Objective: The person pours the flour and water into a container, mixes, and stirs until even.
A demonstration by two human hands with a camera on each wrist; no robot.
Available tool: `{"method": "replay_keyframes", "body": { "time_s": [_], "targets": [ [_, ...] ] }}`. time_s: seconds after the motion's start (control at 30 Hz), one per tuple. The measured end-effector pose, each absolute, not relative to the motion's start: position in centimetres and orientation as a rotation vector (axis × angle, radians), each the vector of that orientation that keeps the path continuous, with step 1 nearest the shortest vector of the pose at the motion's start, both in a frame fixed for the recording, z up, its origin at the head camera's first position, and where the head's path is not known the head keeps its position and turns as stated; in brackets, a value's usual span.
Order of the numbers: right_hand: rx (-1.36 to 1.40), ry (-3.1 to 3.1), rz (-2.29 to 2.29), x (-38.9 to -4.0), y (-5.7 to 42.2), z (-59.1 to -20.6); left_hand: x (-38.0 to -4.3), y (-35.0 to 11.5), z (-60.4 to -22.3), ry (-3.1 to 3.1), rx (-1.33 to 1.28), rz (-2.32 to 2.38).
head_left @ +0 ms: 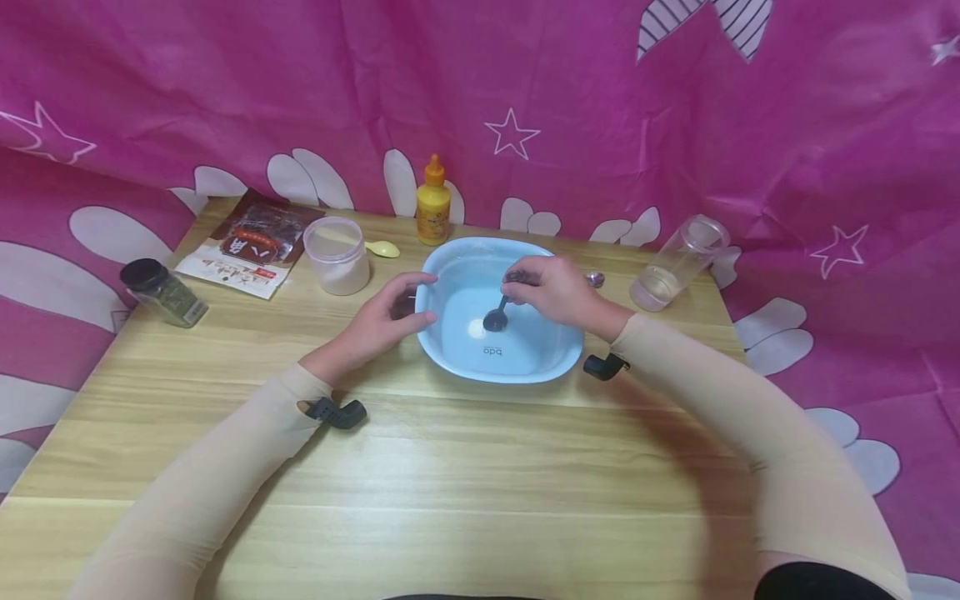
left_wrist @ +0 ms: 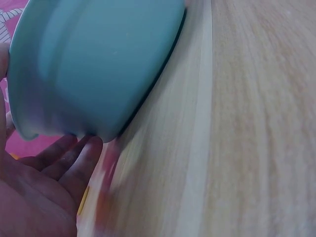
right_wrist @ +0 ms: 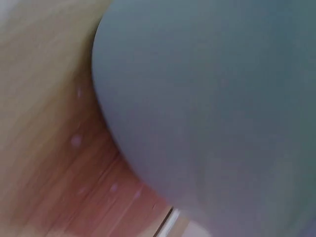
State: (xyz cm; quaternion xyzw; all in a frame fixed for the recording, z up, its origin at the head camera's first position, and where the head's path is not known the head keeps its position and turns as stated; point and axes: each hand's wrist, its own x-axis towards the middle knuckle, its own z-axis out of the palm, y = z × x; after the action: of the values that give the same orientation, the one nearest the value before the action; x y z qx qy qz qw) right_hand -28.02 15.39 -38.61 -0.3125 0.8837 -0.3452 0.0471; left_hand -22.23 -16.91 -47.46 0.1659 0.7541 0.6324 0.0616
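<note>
A light blue plastic basin (head_left: 491,371) stands on the table, its inside floor marked with small dark lettering. My left hand (head_left: 378,321) holds its left side, thumb over the rim and fingers along the outside wall. In the left wrist view those fingers (left_wrist: 81,163) touch the outer wall. Over the basin my right hand (head_left: 551,292) pinches a small black spoon (head_left: 495,320) by its handle, the bowl pointing down inside the basin. The right wrist view shows mostly the outer wall of the basin (right_wrist: 197,108); hand and spoon are hidden there.
Behind the left hand are a tub of white powder (head_left: 339,271), a yellow spoon (head_left: 383,249), a spice packet (head_left: 251,242) and a black-capped jar (head_left: 167,293). A yellow bottle (head_left: 433,204) stands behind the basin. To the right are a clear cup (head_left: 678,262) and a small shiny object (head_left: 595,279).
</note>
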Motion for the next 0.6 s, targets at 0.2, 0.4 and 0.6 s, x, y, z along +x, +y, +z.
{"method": "replay_keyframes", "body": {
  "time_s": [0.2,0.4,0.6],
  "targets": [
    [-0.863,2.812,-0.916,-28.0,16.3,-38.0,-22.4,-17.0,-47.4,2.284,0.503,1.909],
    [-1.018,2.661,-0.856,-26.7,15.8,-37.4,-22.3,-17.0,-47.3,2.286,0.509,1.903],
    [-1.134,2.629,-0.849,-26.7,14.3,-37.2,-22.2,-16.9,-47.4,2.278,0.519,1.909]
  ]
}}
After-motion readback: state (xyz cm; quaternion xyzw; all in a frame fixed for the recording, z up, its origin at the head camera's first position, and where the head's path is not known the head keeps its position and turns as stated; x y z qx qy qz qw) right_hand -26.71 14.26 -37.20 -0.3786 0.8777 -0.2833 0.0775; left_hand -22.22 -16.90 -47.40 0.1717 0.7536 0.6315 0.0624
